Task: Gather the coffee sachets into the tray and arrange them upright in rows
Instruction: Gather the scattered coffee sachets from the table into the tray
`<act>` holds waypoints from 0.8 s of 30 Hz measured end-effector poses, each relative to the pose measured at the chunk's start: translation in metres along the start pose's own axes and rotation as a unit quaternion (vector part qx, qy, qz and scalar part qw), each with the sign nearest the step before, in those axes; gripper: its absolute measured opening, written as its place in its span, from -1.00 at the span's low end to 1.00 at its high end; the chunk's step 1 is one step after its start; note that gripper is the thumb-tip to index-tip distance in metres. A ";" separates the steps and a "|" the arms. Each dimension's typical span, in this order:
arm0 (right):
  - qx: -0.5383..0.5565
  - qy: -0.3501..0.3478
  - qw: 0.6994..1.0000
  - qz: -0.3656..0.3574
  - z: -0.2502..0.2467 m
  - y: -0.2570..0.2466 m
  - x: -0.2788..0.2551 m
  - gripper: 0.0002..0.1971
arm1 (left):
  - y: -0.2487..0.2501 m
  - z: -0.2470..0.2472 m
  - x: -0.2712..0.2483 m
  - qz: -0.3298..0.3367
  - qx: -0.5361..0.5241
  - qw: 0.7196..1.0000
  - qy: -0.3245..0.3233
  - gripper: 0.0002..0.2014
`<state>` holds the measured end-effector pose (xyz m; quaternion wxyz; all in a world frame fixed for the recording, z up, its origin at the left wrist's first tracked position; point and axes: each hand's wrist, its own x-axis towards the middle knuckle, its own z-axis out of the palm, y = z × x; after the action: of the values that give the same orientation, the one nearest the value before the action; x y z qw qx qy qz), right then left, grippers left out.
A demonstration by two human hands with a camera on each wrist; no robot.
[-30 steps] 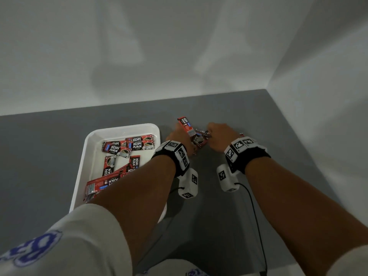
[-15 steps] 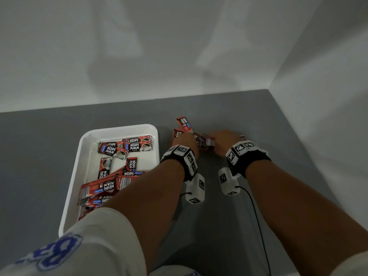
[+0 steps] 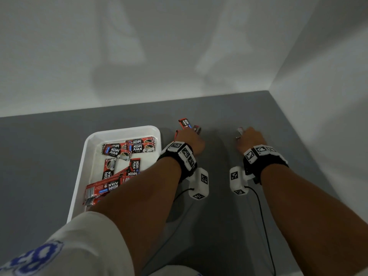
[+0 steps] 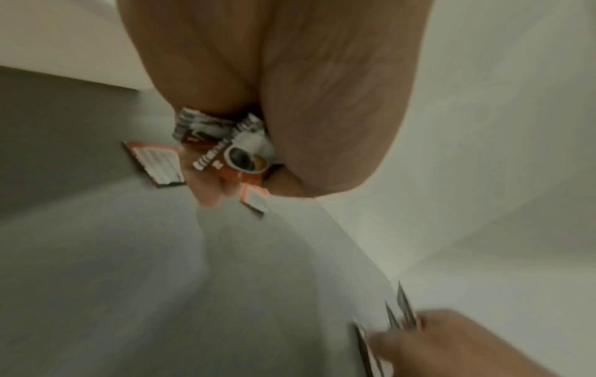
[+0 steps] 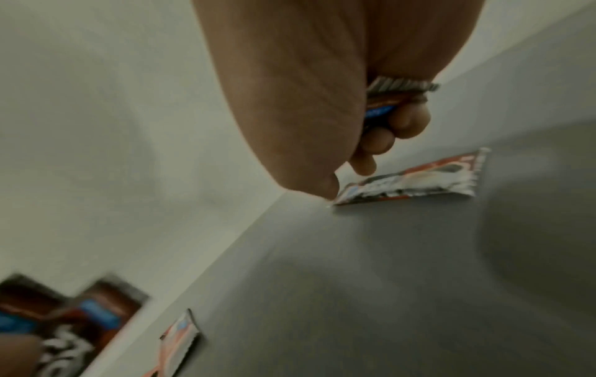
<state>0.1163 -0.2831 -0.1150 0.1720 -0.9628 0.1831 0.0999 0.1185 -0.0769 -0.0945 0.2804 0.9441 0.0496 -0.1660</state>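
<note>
A white tray (image 3: 90,156) at the left holds several red Kopi Juan sachets (image 3: 137,147) lying flat and mixed. Just right of its far corner, my left hand (image 3: 191,139) grips a bunch of sachets (image 4: 238,155); one sachet (image 3: 185,123) sticks out beyond the knuckles. Further right, my right hand (image 3: 250,136) curls its fingers round a few sachets (image 5: 393,97), whose silver ends (image 3: 239,133) show past the hand. One loose sachet (image 5: 413,181) lies flat on the grey table just beyond the right fingertips. Another sachet (image 5: 180,339) lies nearer the left hand.
The grey table (image 3: 219,226) meets white walls at the back and on the right (image 3: 318,96), close to the right hand. Wrist camera cables (image 3: 262,226) trail back along the table between my forearms.
The hands, close together over one pile before, have drawn apart. The right hand has moved to the right with sachets in it; the left stays by the tray's far corner.
</note>
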 end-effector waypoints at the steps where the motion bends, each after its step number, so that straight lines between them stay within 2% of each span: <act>1: -0.031 -0.011 0.999 0.002 0.003 0.005 0.001 -0.66 | -0.002 -0.004 0.002 -0.021 -0.040 0.999 0.016 -0.79; 3: -0.068 -0.023 0.997 0.002 0.005 0.006 0.000 -0.68 | -0.007 -0.011 0.004 -0.054 -0.108 0.992 0.037 -0.72; 5: -0.078 -0.040 0.996 -0.005 0.005 0.001 -0.003 -0.73 | -0.011 -0.014 0.007 -0.087 -0.111 0.990 0.031 -0.61; 8: -0.069 -0.038 0.997 -0.001 0.006 -0.004 -0.004 -0.77 | -0.014 -0.014 0.005 -0.081 -0.036 0.996 0.030 -0.75; 12: -0.031 -0.010 0.999 -0.044 0.014 -0.016 -0.004 -0.66 | -0.015 -0.012 -0.002 -0.060 0.042 0.997 0.023 -0.77; 16: 0.037 -0.021 0.999 -0.026 0.009 -0.052 -0.004 -0.82 | -0.015 -0.010 0.002 -0.042 0.148 0.988 0.003 -0.79; 20: 0.091 -0.013 0.995 -0.044 0.004 -0.083 0.004 -0.73 | -0.016 -0.014 0.006 -0.029 0.133 0.991 -0.002 -0.78; 24: 0.085 -0.040 0.992 -0.090 0.001 -0.111 0.009 -0.70 | -0.011 -0.034 0.002 -0.041 0.079 0.996 0.014 -0.84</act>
<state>0.1671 -0.1889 -0.0854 0.2687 -0.9524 0.0967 0.1069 0.1278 -0.0496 -0.0742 0.1969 0.9629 0.0787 -0.1670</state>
